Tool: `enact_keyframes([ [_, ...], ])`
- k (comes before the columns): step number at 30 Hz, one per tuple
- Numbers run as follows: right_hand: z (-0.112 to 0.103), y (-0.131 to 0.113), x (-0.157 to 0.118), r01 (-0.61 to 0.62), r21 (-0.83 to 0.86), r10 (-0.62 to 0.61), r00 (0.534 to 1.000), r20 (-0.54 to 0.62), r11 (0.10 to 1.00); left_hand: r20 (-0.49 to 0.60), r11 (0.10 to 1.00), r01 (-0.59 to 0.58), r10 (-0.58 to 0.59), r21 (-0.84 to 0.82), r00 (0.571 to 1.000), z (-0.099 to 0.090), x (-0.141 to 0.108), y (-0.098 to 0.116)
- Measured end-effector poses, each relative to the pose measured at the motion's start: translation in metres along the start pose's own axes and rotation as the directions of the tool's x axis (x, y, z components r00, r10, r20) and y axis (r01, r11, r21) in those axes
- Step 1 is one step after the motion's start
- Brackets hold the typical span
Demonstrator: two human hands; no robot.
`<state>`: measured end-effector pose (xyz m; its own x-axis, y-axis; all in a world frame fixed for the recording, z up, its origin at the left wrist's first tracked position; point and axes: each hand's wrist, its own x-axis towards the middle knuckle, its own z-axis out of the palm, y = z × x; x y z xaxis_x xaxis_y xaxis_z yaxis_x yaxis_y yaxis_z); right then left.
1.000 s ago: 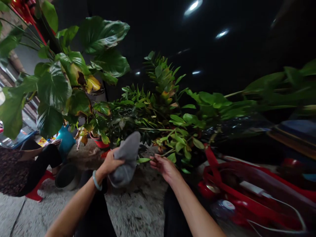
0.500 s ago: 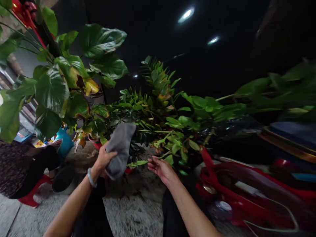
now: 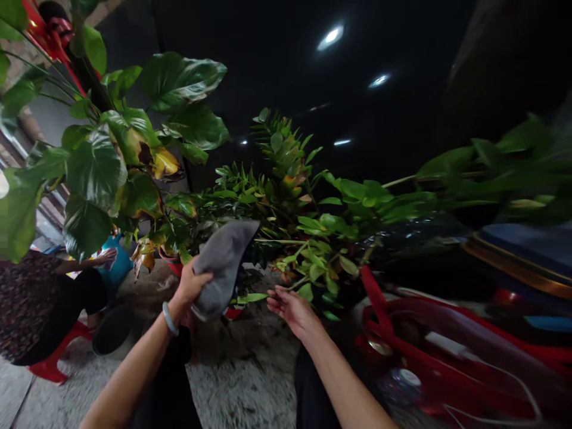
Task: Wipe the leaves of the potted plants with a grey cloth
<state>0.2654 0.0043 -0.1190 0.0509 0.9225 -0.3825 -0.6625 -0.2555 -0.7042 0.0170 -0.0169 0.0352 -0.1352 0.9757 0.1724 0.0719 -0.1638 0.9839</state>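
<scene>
While a dark wall (image 3: pixel 402 36) rises behind everything, the grey floor (image 3: pixel 241 381) spreads below me. Near the floor's back edge, a big plant (image 3: pixel 96 164) stands left, some leaves browned or yellow, and lower greenery (image 3: pixel 286 179) fills the middle. Toward the floor's right edge is a red object (image 3: pixel 388 328), too blurred to name; toward its left edge another person (image 3: pixel 27 310) sits on a red stool (image 3: pixel 53 366), beside a dark bucket (image 3: pixel 114 333). The grey cloth (image 3: pixel 221 268) hangs off the floor in my left hand (image 3: pixel 190 289), thumb and fingers closed on it. My right hand (image 3: pixel 292 310) is palm up, fingers loosely curled at the end of a narrow leaf (image 3: pixel 251 297); whether they pinch it, I cannot tell. That leaf lies between cloth and fingertips. Smallest, a pale bangle (image 3: pixel 170 319) rings my left wrist.
</scene>
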Motion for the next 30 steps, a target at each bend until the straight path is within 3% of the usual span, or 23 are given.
enact_keyframes([
  [2, -0.002, -0.002, -0.001, -0.030, -0.028, 0.029, 0.999, -0.030, 0.999, 0.134, 0.997, 0.081, -0.078, -0.014, 0.988, 0.000, -0.016, -0.008],
  [4, -0.002, -0.005, -0.002, -0.038, -0.035, 0.037, 0.999, -0.032, 0.999, 0.203, 0.995, 0.078, -0.065, -0.058, 0.977, -0.003, -0.028, 0.005],
  [7, 0.002, -0.010, -0.004, -0.014, 0.003, 0.014, 1.000, 0.001, 1.000, 0.091, 0.992, -0.069, 0.079, -0.109, 0.993, -0.007, -0.020, 0.047],
  [10, 0.008, -0.011, -0.006, -0.009, 0.042, 0.008, 1.000, 0.028, 0.999, -0.098, 0.972, -0.211, 0.202, -0.102, 0.975, 0.000, 0.013, 0.072],
  [12, 0.011, -0.011, -0.007, -0.012, 0.055, 0.010, 0.999, 0.038, 0.998, -0.117, 0.970, -0.230, 0.219, -0.086, 0.969, 0.011, 0.033, 0.064],
  [14, 0.011, -0.010, -0.008, -0.009, 0.055, 0.007, 0.999, 0.036, 0.998, -0.032, 0.982, -0.182, 0.180, -0.043, 0.983, 0.021, 0.038, 0.038],
  [16, 0.008, -0.009, -0.009, -0.009, 0.030, 0.008, 1.000, 0.021, 1.000, 0.106, 0.996, -0.081, 0.076, 0.046, 0.991, 0.026, 0.027, 0.010],
  [18, 0.003, -0.010, -0.009, -0.028, -0.020, 0.027, 1.000, -0.012, 0.999, 0.250, 0.998, 0.017, -0.034, 0.068, 0.968, 0.021, 0.004, -0.007],
  [21, -0.002, -0.013, -0.009, -0.027, -0.046, 0.026, 1.000, -0.005, 0.999, 0.381, 0.997, 0.080, -0.083, 0.022, 0.921, 0.002, -0.025, 0.005],
  [23, -0.002, -0.014, -0.008, 0.006, -0.022, -0.006, 1.000, 0.030, 1.000, 0.321, 0.999, 0.018, -0.008, -0.027, 0.947, -0.012, -0.028, 0.031],
  [26, 0.002, -0.015, -0.008, 0.035, 0.004, -0.035, 0.999, 0.032, 0.999, 0.044, 0.986, -0.122, 0.128, -0.113, 0.991, -0.025, -0.010, 0.061],
  [28, 0.007, -0.014, -0.010, 0.041, 0.014, -0.042, 0.998, 0.036, 0.999, -0.098, 0.981, -0.160, 0.150, -0.113, 0.984, -0.027, 0.004, 0.060],
  [30, 0.010, -0.013, -0.013, 0.037, 0.012, -0.038, 0.998, 0.043, 0.999, -0.120, 0.992, -0.116, 0.110, -0.042, 0.987, -0.026, 0.009, 0.039],
])
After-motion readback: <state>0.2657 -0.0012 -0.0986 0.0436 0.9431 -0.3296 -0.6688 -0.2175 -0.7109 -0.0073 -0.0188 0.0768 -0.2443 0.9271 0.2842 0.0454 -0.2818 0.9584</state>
